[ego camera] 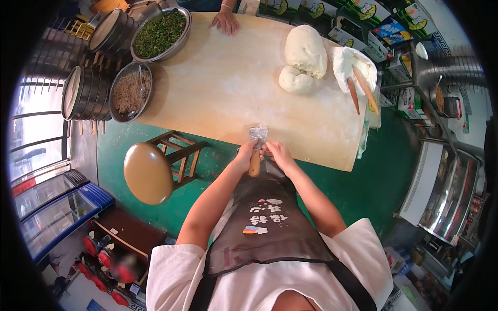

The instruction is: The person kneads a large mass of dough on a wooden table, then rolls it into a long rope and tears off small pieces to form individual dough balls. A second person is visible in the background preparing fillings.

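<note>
My left hand (pixel 246 154) grips a putty-knife-style scraper (pixel 254 165) with a wooden handle, its thumb on the metal. The whitened blade (pixel 259 133) points away from me over the near edge of a floured wooden board table (pixel 218 89). My right hand (pixel 278 153) is close against the scraper's right side with bent fingers; whether it pinches anything is hidden. Farther off on the board lie a large dough mass (pixel 306 48) and a smaller dough lump (pixel 295 80). To their right is an open bag of white flour (pixel 344 64) with two wooden rolling pins (pixel 365 86) on it.
Bowls of chopped greens (pixel 161 35) and minced filling (pixel 130 91) stand at the left, beside stacked steamers (pixel 83 93). Another person's hand (pixel 225 22) rests on the far edge. A round-topped stool (pixel 148 173) is at the near left. Cartons (pixel 346 37) stand beyond the table.
</note>
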A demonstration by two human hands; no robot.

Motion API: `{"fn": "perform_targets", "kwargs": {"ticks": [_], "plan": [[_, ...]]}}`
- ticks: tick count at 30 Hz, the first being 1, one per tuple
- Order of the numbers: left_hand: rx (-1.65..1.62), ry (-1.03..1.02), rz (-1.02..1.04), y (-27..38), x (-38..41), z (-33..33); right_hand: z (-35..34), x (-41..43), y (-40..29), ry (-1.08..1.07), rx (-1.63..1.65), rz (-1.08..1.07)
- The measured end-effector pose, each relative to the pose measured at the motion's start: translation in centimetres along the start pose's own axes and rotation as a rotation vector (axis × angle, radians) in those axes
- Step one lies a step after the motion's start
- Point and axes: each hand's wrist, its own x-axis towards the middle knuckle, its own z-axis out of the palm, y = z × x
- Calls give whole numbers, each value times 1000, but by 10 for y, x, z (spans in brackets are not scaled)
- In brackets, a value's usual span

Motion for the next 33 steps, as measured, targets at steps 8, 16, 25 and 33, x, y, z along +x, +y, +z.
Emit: {"fn": "perform_targets", "kwargs": {"ticks": [8,16,25,33], "plan": [[107,282,-59,16,21,2,39,84,38,-99,522,482],[340,305,66,9,33,-5,52,83,31,113,364,402],[241,370,148,0,31,9,47,88,22,142,187,457],[258,336,157,-2,44,-7,50,95,35,198,80,392]]}}
